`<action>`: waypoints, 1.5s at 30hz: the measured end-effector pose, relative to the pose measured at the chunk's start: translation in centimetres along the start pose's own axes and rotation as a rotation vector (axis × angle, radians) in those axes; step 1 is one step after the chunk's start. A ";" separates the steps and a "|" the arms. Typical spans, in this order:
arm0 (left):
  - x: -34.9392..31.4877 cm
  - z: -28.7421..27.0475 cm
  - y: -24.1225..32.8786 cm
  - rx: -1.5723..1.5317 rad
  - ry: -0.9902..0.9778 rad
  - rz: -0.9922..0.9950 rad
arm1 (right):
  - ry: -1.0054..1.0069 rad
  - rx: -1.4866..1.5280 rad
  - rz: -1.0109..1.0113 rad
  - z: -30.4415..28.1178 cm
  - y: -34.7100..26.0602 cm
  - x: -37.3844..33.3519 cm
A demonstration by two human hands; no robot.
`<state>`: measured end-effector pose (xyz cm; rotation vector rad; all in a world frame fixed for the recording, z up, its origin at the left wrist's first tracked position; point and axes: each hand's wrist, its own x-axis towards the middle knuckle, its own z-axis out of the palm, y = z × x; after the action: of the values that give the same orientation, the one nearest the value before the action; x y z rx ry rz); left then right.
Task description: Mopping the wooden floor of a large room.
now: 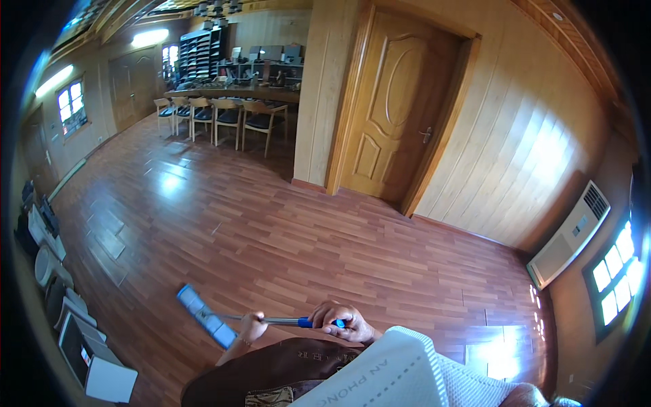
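A flat mop with a blue and grey head (192, 302) rests on the wood floor to the left of my hands. Its metal handle (283, 321) runs rightward from the head, through both fists. My left hand (253, 328) is closed around the shaft, nearer the mop head. Farther up, my right hand (342, 320) wraps the grip end, where blue plastic parts show. Part of the left forearm is hidden behind a dark brown garment (271, 370). White textured material (393, 373) fills the lower middle and covers the right forearm.
Reddish-brown plank floor (271, 224) stretches ahead. Wooden chairs (227, 117) line a long counter at the far left. A closed wooden door (400, 102) stands ahead, a white air conditioner (573, 234) at the right. Assorted white and dark items (74, 325) line the left edge.
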<state>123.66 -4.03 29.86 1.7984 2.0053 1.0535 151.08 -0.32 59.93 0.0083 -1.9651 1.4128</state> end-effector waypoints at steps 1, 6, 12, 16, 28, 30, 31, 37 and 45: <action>-0.6 -0.4 -0.7 -0.034 0.020 0.029 | -0.025 0.058 0.026 0.0 -0.2 0.3; -0.8 -2.9 0.1 -0.060 -0.052 -0.119 | 0.188 0.276 0.236 0.1 1.9 -0.5; 9.6 0.9 1.5 -0.074 -0.482 0.234 | 0.311 0.266 0.398 -0.8 -0.1 -0.2; 11.5 5.7 3.2 -0.074 -0.699 0.344 | 0.407 0.171 0.348 -2.4 -3.4 -2.2; 11.9 22.2 16.4 -0.100 -1.134 0.485 | 0.608 -0.321 0.215 -4.9 -20.2 -12.5; 10.9 24.7 19.2 -0.101 -1.219 0.510 | 0.642 -0.480 0.198 -4.5 -22.2 -15.2; 10.2 25.7 20.6 -0.099 -1.266 0.525 | 0.672 -0.520 0.197 -4.0 -23.5 -16.2; 2.9 28.7 32.9 -0.335 -1.091 0.994 | 0.776 -0.830 0.272 -1.2 -28.5 -22.9; -4.9 30.0 50.4 -0.566 -0.987 1.273 | 1.040 -1.202 0.395 3.5 -32.9 -27.7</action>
<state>181.43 0.59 40.04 2.3999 -0.1020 0.5495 182.90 -27.08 71.69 -1.3894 -1.5695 0.0718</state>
